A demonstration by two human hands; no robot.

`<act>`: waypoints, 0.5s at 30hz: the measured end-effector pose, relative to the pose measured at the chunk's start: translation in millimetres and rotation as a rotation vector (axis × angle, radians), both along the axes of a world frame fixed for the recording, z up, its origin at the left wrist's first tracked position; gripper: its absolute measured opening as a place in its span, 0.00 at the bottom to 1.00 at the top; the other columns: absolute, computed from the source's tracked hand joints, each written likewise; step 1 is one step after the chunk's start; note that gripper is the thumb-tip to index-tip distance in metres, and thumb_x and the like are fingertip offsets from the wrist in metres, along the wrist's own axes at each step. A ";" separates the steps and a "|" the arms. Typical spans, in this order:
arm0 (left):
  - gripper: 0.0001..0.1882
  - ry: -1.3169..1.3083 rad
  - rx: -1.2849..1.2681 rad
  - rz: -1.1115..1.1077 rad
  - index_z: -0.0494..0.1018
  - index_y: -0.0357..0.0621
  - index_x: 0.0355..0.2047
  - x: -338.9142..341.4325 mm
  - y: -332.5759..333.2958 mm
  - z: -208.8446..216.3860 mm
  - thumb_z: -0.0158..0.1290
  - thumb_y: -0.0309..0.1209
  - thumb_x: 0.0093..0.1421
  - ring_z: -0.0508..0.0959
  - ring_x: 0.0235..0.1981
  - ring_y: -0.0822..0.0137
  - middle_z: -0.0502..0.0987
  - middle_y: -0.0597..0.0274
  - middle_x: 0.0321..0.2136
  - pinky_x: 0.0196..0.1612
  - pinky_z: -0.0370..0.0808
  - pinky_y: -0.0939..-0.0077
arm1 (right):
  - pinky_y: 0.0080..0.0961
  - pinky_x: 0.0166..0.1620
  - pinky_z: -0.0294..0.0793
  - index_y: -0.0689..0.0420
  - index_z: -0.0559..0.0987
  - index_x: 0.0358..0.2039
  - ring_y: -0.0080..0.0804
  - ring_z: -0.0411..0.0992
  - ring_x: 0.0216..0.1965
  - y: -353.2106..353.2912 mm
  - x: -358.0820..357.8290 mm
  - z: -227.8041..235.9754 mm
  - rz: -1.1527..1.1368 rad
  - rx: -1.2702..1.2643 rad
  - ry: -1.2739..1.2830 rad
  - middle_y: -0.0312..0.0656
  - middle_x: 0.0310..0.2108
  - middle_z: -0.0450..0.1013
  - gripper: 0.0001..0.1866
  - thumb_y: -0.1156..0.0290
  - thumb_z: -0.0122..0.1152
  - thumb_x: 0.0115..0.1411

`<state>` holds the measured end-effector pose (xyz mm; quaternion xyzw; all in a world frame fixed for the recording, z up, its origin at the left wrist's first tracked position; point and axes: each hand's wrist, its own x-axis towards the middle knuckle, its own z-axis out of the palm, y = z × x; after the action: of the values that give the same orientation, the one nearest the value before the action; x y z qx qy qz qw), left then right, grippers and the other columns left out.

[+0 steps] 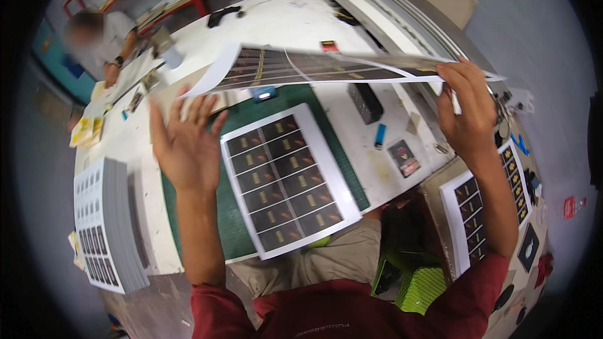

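Observation:
A large printed sheet (358,70) with dark card designs hangs raised above the table, bowed and seen nearly edge-on. Fingers and thumb of my right hand (470,110) pinch its right end. My left hand (191,144) is open, fingers spread and palm showing, just below the sheet's left end; whether the fingertips touch the paper I cannot tell. Beneath, a similar sheet (282,182) with rows of dark cards and white margins lies aslant on a green cutting mat (239,242).
A thick paper stack (94,238) stands at the left edge; printed sheets (465,213) lie on the right. Beyond the mat are a black box (365,103), a blue lighter (380,137) and a dark card (402,157). A person (110,41) works at the far left.

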<state>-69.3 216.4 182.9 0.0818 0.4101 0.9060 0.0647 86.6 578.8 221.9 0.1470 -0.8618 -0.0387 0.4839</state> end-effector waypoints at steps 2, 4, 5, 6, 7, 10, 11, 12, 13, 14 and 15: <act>0.46 0.349 -0.168 0.218 0.51 0.38 0.71 18.5 -49.7 -15.4 0.47 0.60 0.64 0.65 0.66 0.53 0.67 0.43 0.62 0.66 0.60 0.52 | 0.39 0.49 0.76 0.64 0.79 0.43 0.48 0.76 0.40 -56.4 4.2 42.1 0.082 0.039 -0.101 0.51 0.38 0.76 0.19 0.88 0.59 0.48; 0.53 0.626 -0.372 0.291 0.44 0.36 0.73 32.5 -95.3 -34.7 0.52 0.56 0.59 0.60 0.70 0.46 0.61 0.36 0.67 0.70 0.53 0.49 | 0.35 0.49 0.75 0.65 0.79 0.43 0.44 0.76 0.40 -89.6 4.9 79.6 0.126 -0.106 -0.262 0.49 0.38 0.76 0.17 0.86 0.57 0.50; 0.54 0.643 -0.469 0.333 0.45 0.36 0.73 36.2 -107.9 -40.6 0.55 0.54 0.57 0.60 0.70 0.47 0.62 0.35 0.66 0.70 0.53 0.50 | 0.34 0.48 0.75 0.65 0.79 0.43 0.41 0.76 0.40 -99.6 2.0 87.7 0.137 -0.146 -0.334 0.49 0.37 0.76 0.17 0.85 0.56 0.51; 0.55 0.653 -0.581 0.388 0.45 0.35 0.73 46.7 -121.0 -40.6 0.58 0.52 0.55 0.61 0.69 0.47 0.62 0.34 0.65 0.70 0.52 0.50 | 0.32 0.47 0.75 0.65 0.79 0.44 0.39 0.76 0.39 -109.6 -2.5 96.7 0.164 -0.195 -0.400 0.48 0.37 0.76 0.17 0.84 0.55 0.52; 0.56 0.657 -0.695 0.442 0.46 0.35 0.73 57.4 -135.7 -41.4 0.60 0.50 0.53 0.61 0.69 0.47 0.63 0.34 0.64 0.70 0.52 0.50 | 0.31 0.46 0.75 0.65 0.79 0.44 0.37 0.75 0.39 -112.8 -17.8 104.8 0.203 -0.217 -0.449 0.47 0.36 0.76 0.17 0.82 0.54 0.53; 0.48 0.450 -0.715 0.530 0.51 0.34 0.70 84.4 -182.1 -49.2 0.61 0.26 0.50 0.73 0.54 0.58 0.73 0.44 0.50 0.64 0.63 0.59 | 0.31 0.43 0.75 0.67 0.78 0.48 0.32 0.74 0.36 -128.0 -79.0 108.3 0.297 -0.304 -0.732 0.43 0.35 0.77 0.21 0.76 0.52 0.53; 0.46 0.397 -0.744 0.534 0.52 0.34 0.70 90.7 -193.6 -52.8 0.60 0.21 0.51 0.75 0.50 0.61 0.75 0.48 0.47 0.62 0.66 0.62 | 0.31 0.43 0.75 0.67 0.78 0.48 0.33 0.73 0.35 -131.6 -102.2 88.9 0.311 -0.286 -0.734 0.44 0.34 0.77 0.21 0.75 0.52 0.52; 0.42 0.328 -0.676 0.543 0.55 0.33 0.68 94.3 -200.1 -59.6 0.55 0.13 0.52 0.76 0.40 0.69 0.76 0.54 0.41 0.52 0.72 0.72 | 0.32 0.43 0.75 0.67 0.79 0.48 0.34 0.73 0.33 -136.8 -122.7 65.5 0.318 -0.273 -0.736 0.45 0.34 0.77 0.22 0.75 0.53 0.52; 0.41 0.232 -0.697 0.523 0.56 0.32 0.68 99.7 -211.5 -70.5 0.55 0.13 0.52 0.76 0.39 0.70 0.76 0.55 0.41 0.49 0.73 0.74 | 0.32 0.45 0.75 0.67 0.80 0.46 0.37 0.74 0.35 -163.0 -141.6 50.3 0.314 -0.298 -0.944 0.49 0.35 0.78 0.21 0.74 0.54 0.51; 0.41 0.142 -0.706 0.505 0.57 0.32 0.67 104.0 -225.8 -80.9 0.55 0.12 0.51 0.77 0.38 0.71 0.76 0.55 0.41 0.46 0.74 0.77 | 0.35 0.48 0.76 0.66 0.81 0.44 0.41 0.77 0.39 -175.2 -164.3 24.7 0.330 -0.289 -1.088 0.53 0.38 0.79 0.20 0.75 0.55 0.50; 0.40 0.060 -0.707 0.473 0.57 0.32 0.67 100.7 -234.1 -95.6 0.55 0.12 0.51 0.77 0.38 0.72 0.76 0.56 0.41 0.43 0.75 0.79 | 0.37 0.51 0.76 0.66 0.81 0.45 0.44 0.78 0.44 -169.9 -189.7 -28.8 0.395 -0.310 -1.095 0.54 0.41 0.80 0.21 0.74 0.57 0.49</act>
<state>31.4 -17.7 87.3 -0.0153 0.7049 0.6966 -0.1329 -103.1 408.9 193.1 0.2306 -0.9377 0.2593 -0.0166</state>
